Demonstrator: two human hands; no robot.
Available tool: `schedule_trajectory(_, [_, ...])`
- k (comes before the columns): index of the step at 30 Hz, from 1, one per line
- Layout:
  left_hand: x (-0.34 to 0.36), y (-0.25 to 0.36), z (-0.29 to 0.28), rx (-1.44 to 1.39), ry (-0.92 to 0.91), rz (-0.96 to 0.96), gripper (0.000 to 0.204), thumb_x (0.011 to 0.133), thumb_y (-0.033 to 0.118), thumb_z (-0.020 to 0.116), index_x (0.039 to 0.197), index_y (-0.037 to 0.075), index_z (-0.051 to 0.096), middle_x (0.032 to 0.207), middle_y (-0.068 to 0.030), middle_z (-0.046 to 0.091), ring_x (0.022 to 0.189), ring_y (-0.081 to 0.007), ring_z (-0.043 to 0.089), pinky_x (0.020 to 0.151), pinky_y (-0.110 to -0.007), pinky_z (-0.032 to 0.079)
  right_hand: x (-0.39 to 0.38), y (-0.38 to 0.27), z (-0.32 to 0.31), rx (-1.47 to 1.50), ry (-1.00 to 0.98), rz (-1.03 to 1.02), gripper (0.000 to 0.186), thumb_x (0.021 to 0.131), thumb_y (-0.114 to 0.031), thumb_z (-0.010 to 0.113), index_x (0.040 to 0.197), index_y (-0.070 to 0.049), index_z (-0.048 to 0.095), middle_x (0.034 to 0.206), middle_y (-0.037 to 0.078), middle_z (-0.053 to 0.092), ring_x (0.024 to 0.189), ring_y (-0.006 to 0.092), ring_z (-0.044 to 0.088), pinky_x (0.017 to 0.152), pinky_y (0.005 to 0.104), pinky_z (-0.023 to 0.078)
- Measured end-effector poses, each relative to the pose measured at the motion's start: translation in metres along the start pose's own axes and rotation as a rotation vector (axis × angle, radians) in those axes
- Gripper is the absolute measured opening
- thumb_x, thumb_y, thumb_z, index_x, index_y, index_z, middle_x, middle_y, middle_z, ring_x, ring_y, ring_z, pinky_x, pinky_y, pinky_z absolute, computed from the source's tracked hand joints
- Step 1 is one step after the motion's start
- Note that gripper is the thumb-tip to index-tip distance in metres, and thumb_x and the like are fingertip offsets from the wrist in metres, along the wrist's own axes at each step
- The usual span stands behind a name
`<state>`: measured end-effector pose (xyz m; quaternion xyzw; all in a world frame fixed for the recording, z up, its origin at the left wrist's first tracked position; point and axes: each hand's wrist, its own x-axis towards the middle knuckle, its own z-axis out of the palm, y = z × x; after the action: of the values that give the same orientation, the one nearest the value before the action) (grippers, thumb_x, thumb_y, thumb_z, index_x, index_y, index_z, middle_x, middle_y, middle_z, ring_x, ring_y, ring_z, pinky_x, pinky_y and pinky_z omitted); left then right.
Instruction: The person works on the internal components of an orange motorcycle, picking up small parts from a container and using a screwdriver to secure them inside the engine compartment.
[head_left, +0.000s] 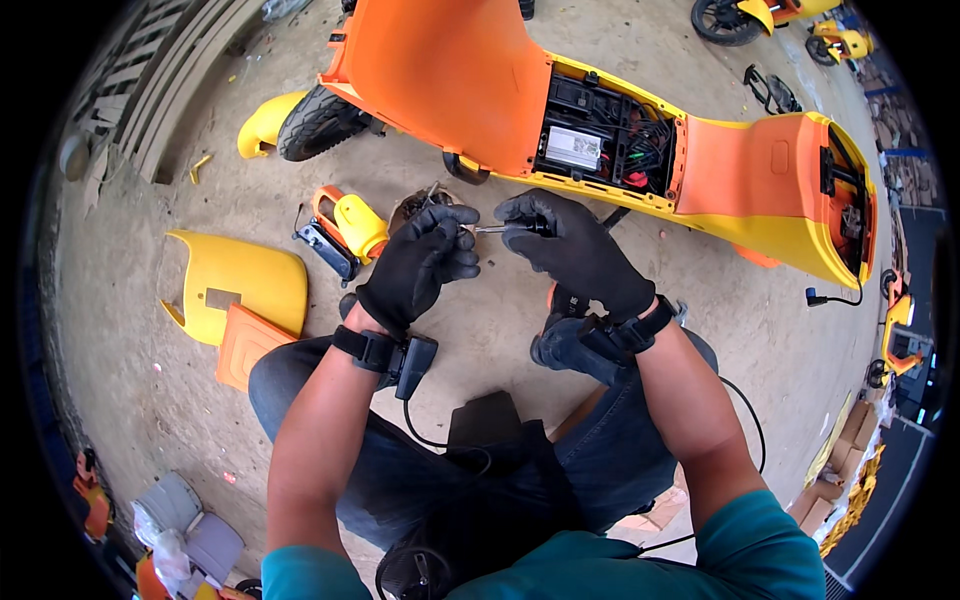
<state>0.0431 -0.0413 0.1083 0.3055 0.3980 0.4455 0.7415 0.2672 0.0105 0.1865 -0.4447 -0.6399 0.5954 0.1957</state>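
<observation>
In black gloves, both my hands are raised close together in front of the orange and yellow scooter body (760, 165). My right hand (585, 250) is closed round the black handle of a screwdriver (490, 229), whose thin metal shaft points left. At the tip of that shaft, my left hand (420, 260) pinches something too small to make out. Beyond my right hand, the scooter's middle compartment lies uncovered, showing black cables and a black box with a pale label (573, 148). Partly behind my left hand is a small container (412, 205) with contents I cannot tell.
Left of my hands lie an orange and yellow scooter part (352, 222), a yellow panel (250, 270) and an orange panel (250, 345). A tyre (320, 122) and yellow fender (265, 125) stand farther off. Metal slats (170, 90) are stacked far left; cardboard boxes (850, 440) sit right.
</observation>
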Motion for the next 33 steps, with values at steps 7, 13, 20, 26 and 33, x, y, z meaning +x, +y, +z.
schedule_trajectory(7, [-0.002, 0.004, 0.003, -0.158, 0.069, -0.047, 0.02, 0.104, 0.019, 0.05, 0.114, 0.005, 0.061, 0.096, -0.0034, 0.065, 0.082, -0.0149, 0.065, 0.08, -0.033, 0.058, 0.002, -0.006, 0.003, -0.005, -0.01, 0.015, 0.03, 0.094, -0.014, 0.065, 0.122, -0.002, 0.062, 0.096, 0.001, 0.064, 0.078, 0.0047, 0.054, 0.07, 0.0224, 0.048])
schedule_trajectory(13, [-0.002, 0.012, 0.01, 0.001, 0.029, -0.032, 0.022, 0.103, 0.009, 0.046, 0.118, -0.001, 0.059, 0.103, -0.0068, 0.065, 0.092, -0.0168, 0.066, 0.083, -0.03, 0.055, 0.0, 0.0, 0.002, 0.029, -0.01, -0.016, 0.032, 0.093, -0.014, 0.066, 0.123, -0.001, 0.06, 0.102, 0.002, 0.064, 0.086, 0.0051, 0.056, 0.075, 0.0231, 0.049])
schedule_trajectory(20, [0.0, -0.001, 0.0, 0.083, 0.015, 0.036, 0.033, 0.085, -0.005, 0.056, 0.118, -0.003, 0.059, 0.104, -0.0117, 0.067, 0.098, -0.0264, 0.065, 0.084, -0.034, 0.054, -0.001, -0.003, 0.001, 0.023, -0.037, 0.035, 0.034, 0.092, -0.013, 0.067, 0.123, 0.0, 0.06, 0.106, 0.005, 0.065, 0.09, 0.0067, 0.058, 0.079, 0.0245, 0.05])
schedule_trajectory(26, [0.002, -0.007, 0.002, 0.202, 0.034, 0.089, 0.034, 0.082, -0.005, 0.058, 0.116, -0.001, 0.061, 0.098, -0.0116, 0.067, 0.091, -0.0252, 0.066, 0.079, -0.034, 0.056, -0.003, -0.002, -0.001, -0.066, -0.009, -0.05, 0.034, 0.092, -0.014, 0.067, 0.123, 0.0, 0.061, 0.105, 0.007, 0.067, 0.089, 0.0084, 0.059, 0.08, 0.0262, 0.051])
schedule_trajectory(33, [0.001, -0.011, 0.002, 0.075, 0.038, 0.055, 0.021, 0.102, 0.016, 0.052, 0.114, 0.001, 0.061, 0.093, -0.0083, 0.067, 0.077, -0.0174, 0.067, 0.072, -0.034, 0.06, -0.003, 0.003, 0.001, -0.218, 0.038, -0.162, 0.033, 0.09, -0.015, 0.067, 0.119, 0.0, 0.062, 0.1, 0.01, 0.067, 0.086, 0.0119, 0.061, 0.079, 0.0285, 0.051])
